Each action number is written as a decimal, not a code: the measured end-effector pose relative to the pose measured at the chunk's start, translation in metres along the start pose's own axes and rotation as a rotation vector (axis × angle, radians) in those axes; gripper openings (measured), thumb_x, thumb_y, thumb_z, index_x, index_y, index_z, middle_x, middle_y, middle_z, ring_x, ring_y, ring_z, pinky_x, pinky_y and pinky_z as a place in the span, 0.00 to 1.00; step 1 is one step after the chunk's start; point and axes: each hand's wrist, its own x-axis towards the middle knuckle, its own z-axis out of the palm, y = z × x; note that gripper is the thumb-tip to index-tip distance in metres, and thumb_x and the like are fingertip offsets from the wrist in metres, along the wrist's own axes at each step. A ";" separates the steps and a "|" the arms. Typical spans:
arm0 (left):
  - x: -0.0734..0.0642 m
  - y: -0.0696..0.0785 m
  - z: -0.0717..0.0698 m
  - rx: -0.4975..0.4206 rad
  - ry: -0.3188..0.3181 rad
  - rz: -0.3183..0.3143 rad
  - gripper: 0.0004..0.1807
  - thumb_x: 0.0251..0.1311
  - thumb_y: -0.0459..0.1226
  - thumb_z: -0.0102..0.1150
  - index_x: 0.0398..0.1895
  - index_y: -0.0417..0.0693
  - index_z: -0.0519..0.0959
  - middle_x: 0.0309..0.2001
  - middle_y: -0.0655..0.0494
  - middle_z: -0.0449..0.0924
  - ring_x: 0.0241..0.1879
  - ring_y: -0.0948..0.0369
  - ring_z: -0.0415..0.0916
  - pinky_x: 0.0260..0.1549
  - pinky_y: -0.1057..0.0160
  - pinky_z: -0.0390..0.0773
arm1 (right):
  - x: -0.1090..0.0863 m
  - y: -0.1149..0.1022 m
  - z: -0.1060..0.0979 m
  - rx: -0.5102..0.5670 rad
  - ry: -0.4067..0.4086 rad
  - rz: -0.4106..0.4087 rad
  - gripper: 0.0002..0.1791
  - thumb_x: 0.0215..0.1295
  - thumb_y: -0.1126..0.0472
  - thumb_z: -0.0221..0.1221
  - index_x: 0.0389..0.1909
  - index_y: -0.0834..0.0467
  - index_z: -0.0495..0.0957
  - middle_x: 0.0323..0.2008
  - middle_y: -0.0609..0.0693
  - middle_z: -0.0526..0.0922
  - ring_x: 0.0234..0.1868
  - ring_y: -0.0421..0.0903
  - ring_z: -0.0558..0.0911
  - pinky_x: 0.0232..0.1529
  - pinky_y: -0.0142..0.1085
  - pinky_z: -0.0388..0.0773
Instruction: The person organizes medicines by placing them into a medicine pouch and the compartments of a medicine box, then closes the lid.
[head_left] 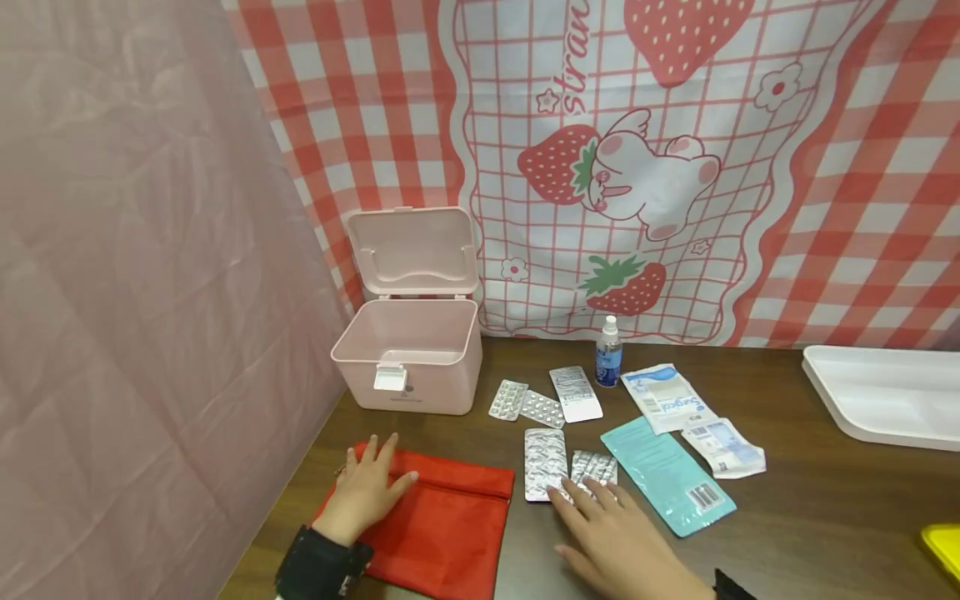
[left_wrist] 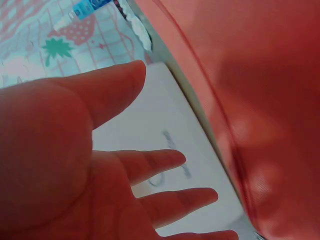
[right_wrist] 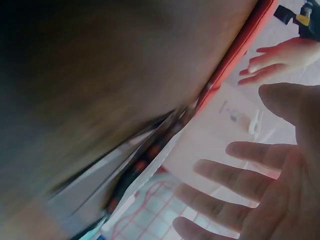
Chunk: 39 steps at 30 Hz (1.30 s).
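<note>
A red zip pouch [head_left: 457,533] lies flat at the table's front left. My left hand [head_left: 367,487] is over its upper left corner with the fingers spread; whether they touch the cloth I cannot tell. In the left wrist view the left hand [left_wrist: 115,165] holds nothing. My right hand [head_left: 615,533] is at the near ends of two silver blister packs, a larger one [head_left: 545,458] and a smaller one [head_left: 596,465]. Its fingers are extended, partly covering the smaller pack. The right wrist view shows the right hand [right_wrist: 260,185] with nothing in its grasp.
Behind the pouch stands a pink box [head_left: 420,383], lid raised. More blister packs [head_left: 508,400], a white-ended pack [head_left: 576,396] and a spray bottle [head_left: 608,358] are mid-table. A teal packet [head_left: 667,475] and white packets [head_left: 667,396] lie right of them. A white tray [head_left: 862,421] is far right.
</note>
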 end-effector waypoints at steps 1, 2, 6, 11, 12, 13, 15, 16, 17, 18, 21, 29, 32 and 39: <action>0.001 -0.003 0.000 -0.002 -0.001 -0.004 0.36 0.58 0.50 0.55 0.65 0.41 0.60 0.63 0.28 0.55 0.59 0.23 0.48 0.49 0.28 0.58 | 0.002 -0.002 0.001 -0.006 0.004 -0.011 0.30 0.56 0.42 0.57 0.56 0.55 0.72 0.52 0.52 0.78 0.51 0.54 0.76 0.50 0.49 0.71; 0.001 -0.005 0.000 -0.003 0.001 -0.007 0.36 0.58 0.50 0.55 0.65 0.40 0.60 0.63 0.27 0.56 0.58 0.23 0.48 0.48 0.28 0.59 | 0.004 -0.005 0.001 -0.014 0.018 -0.024 0.30 0.56 0.42 0.57 0.56 0.55 0.72 0.51 0.52 0.78 0.50 0.53 0.76 0.49 0.48 0.72; 0.003 -0.015 0.000 -0.020 0.001 -0.016 0.36 0.58 0.49 0.56 0.64 0.37 0.60 0.62 0.25 0.55 0.57 0.22 0.50 0.47 0.29 0.61 | 0.012 -0.013 0.001 -0.033 0.081 -0.069 0.28 0.56 0.44 0.58 0.51 0.59 0.75 0.45 0.51 0.81 0.45 0.48 0.79 0.45 0.43 0.75; 0.007 -0.026 0.001 -0.055 -0.013 -0.013 0.38 0.58 0.47 0.56 0.64 0.32 0.58 0.61 0.22 0.54 0.57 0.24 0.51 0.49 0.30 0.60 | 0.023 -0.022 0.003 -0.002 0.145 -0.107 0.25 0.54 0.47 0.60 0.46 0.63 0.77 0.37 0.50 0.82 0.37 0.46 0.80 0.38 0.39 0.77; 0.008 -0.027 0.001 -0.066 -0.015 -0.009 0.38 0.58 0.47 0.56 0.64 0.31 0.58 0.61 0.22 0.54 0.57 0.24 0.51 0.50 0.31 0.60 | 0.025 -0.024 0.003 0.003 0.145 -0.110 0.24 0.54 0.47 0.60 0.45 0.62 0.77 0.36 0.50 0.82 0.35 0.45 0.80 0.36 0.38 0.77; 0.008 -0.029 0.000 -0.077 -0.015 -0.004 0.38 0.58 0.46 0.56 0.64 0.30 0.57 0.61 0.21 0.53 0.57 0.25 0.52 0.52 0.32 0.59 | 0.027 -0.025 0.004 0.004 0.149 -0.115 0.23 0.54 0.47 0.60 0.43 0.62 0.77 0.33 0.49 0.81 0.33 0.44 0.79 0.33 0.37 0.76; 0.008 -0.031 0.001 -0.091 -0.015 0.007 0.38 0.58 0.45 0.57 0.63 0.28 0.56 0.60 0.20 0.53 0.57 0.26 0.54 0.53 0.34 0.59 | 0.031 -0.028 0.006 0.001 0.131 -0.121 0.22 0.54 0.47 0.60 0.41 0.61 0.78 0.31 0.48 0.81 0.31 0.44 0.78 0.29 0.36 0.75; 0.008 -0.032 0.001 -0.096 -0.015 0.012 0.38 0.58 0.45 0.57 0.63 0.27 0.56 0.60 0.19 0.54 0.57 0.26 0.54 0.54 0.35 0.59 | 0.033 -0.030 0.006 -0.002 0.121 -0.125 0.21 0.54 0.47 0.60 0.40 0.60 0.78 0.30 0.48 0.81 0.29 0.44 0.78 0.27 0.36 0.74; 0.008 -0.033 0.001 -0.098 -0.013 0.014 0.39 0.57 0.44 0.57 0.63 0.27 0.56 0.59 0.19 0.54 0.57 0.26 0.55 0.54 0.35 0.59 | 0.035 -0.031 0.007 -0.005 0.103 -0.128 0.20 0.54 0.47 0.60 0.39 0.60 0.78 0.30 0.47 0.80 0.29 0.44 0.77 0.25 0.35 0.73; 0.008 -0.034 0.002 -0.095 -0.011 0.011 0.39 0.57 0.45 0.57 0.63 0.27 0.56 0.59 0.19 0.55 0.56 0.26 0.56 0.53 0.35 0.60 | 0.037 -0.032 0.008 -0.011 0.091 -0.130 0.20 0.54 0.47 0.60 0.38 0.59 0.78 0.29 0.47 0.80 0.28 0.43 0.77 0.24 0.35 0.72; 0.008 -0.035 0.003 -0.072 -0.003 -0.001 0.38 0.56 0.44 0.58 0.62 0.27 0.57 0.57 0.19 0.57 0.52 0.25 0.59 0.50 0.34 0.62 | 0.042 -0.036 0.012 -0.024 0.083 -0.131 0.18 0.53 0.47 0.60 0.34 0.58 0.78 0.28 0.46 0.79 0.26 0.43 0.75 0.21 0.34 0.70; 0.012 -0.033 0.002 -0.018 0.048 -0.035 0.37 0.53 0.42 0.62 0.60 0.30 0.61 0.49 0.24 0.64 0.45 0.29 0.63 0.43 0.36 0.68 | 0.049 -0.046 0.018 -0.095 0.069 -0.095 0.17 0.53 0.43 0.59 0.31 0.53 0.77 0.27 0.46 0.78 0.29 0.44 0.73 0.24 0.34 0.66; 0.012 -0.033 0.001 -0.030 0.075 -0.046 0.38 0.50 0.41 0.65 0.60 0.29 0.61 0.48 0.23 0.63 0.45 0.29 0.63 0.42 0.36 0.68 | 0.050 -0.048 0.019 -0.111 0.073 -0.078 0.17 0.53 0.41 0.58 0.29 0.52 0.77 0.27 0.46 0.77 0.30 0.44 0.72 0.26 0.34 0.66; 0.015 -0.032 -0.002 -0.064 0.151 -0.115 0.44 0.43 0.40 0.70 0.60 0.29 0.58 0.48 0.25 0.61 0.44 0.31 0.66 0.38 0.37 0.68 | 0.050 -0.049 0.023 -0.132 0.126 -0.051 0.21 0.48 0.37 0.60 0.27 0.51 0.76 0.26 0.46 0.74 0.30 0.45 0.70 0.27 0.34 0.65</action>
